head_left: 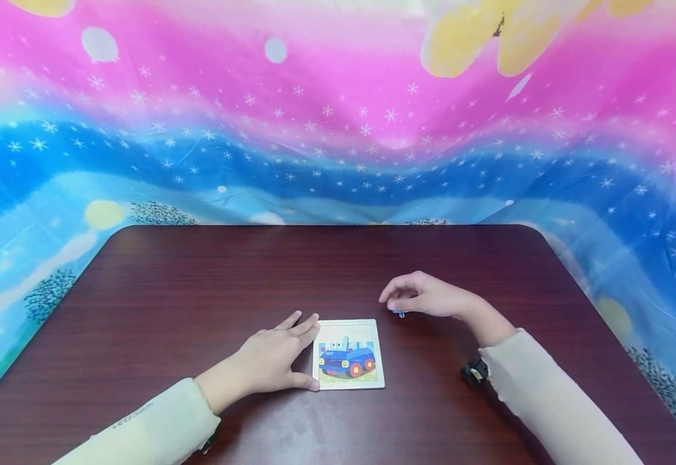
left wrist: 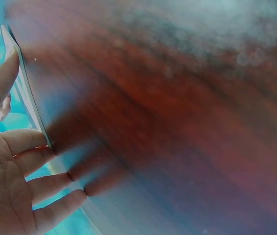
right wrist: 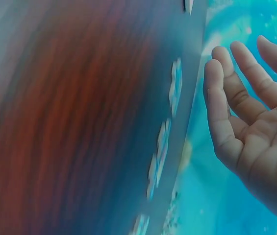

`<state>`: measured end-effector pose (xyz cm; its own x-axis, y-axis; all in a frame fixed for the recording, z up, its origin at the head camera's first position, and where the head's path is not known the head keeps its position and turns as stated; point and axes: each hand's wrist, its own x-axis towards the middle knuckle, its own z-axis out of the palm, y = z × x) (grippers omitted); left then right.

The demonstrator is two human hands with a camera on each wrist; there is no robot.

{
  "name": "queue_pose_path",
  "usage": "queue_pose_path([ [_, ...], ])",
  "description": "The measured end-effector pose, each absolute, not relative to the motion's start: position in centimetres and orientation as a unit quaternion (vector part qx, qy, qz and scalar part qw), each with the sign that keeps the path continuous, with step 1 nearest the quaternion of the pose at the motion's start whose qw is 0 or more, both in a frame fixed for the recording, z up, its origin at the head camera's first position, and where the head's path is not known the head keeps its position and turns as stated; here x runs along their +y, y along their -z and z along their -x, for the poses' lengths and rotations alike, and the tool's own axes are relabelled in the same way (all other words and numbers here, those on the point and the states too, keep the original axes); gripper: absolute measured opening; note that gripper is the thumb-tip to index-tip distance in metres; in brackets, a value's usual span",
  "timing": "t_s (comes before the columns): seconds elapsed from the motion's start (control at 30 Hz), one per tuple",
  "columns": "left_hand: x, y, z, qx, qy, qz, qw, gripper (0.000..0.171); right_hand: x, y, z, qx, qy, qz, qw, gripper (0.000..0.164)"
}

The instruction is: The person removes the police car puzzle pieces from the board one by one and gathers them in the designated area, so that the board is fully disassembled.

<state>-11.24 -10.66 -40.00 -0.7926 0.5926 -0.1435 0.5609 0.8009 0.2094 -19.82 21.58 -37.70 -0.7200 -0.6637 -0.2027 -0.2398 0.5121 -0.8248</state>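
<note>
A square puzzle board with a pale frame and a blue cartoon car picture lies on the table. My left hand rests along its left side, thumb at the near corner and fingers spread at the far corner. In the left wrist view, the thumb and index fingertips touch the board's edge. To the right of the board, my right hand hovers low with loosely bent fingers. Under it a small blue puzzle piece peeks out. The right wrist view shows several puzzle pieces flat on the table, apart from the fingers.
The dark wood table has rounded far corners. Behind it hangs a pink and blue curtain with snowflakes. A black wrist device sits at the right sleeve.
</note>
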Motion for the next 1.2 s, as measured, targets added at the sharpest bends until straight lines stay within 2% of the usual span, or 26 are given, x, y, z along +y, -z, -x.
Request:
queue_pose_path([
  [0.53, -10.6, 40.2, 11.4, 0.945, -0.079, -0.299, 0.109, 0.099, 14.7, 38.5, 19.2, 0.811, 0.356, 0.367, 0.284, 0.022],
  [0.7, -10.7, 40.2, 11.4, 0.945, -0.078, -0.301, 0.106, 0.099, 13.6, 38.8, 19.2, 0.804, 0.349, 0.376, 0.299, 0.02],
  [1.2, -10.7, 40.4, 11.5, 0.944, -0.081, -0.305, 0.1, 0.099, 11.9, 39.3, 18.6, 0.824, 0.291, 0.386, 0.296, 0.018],
])
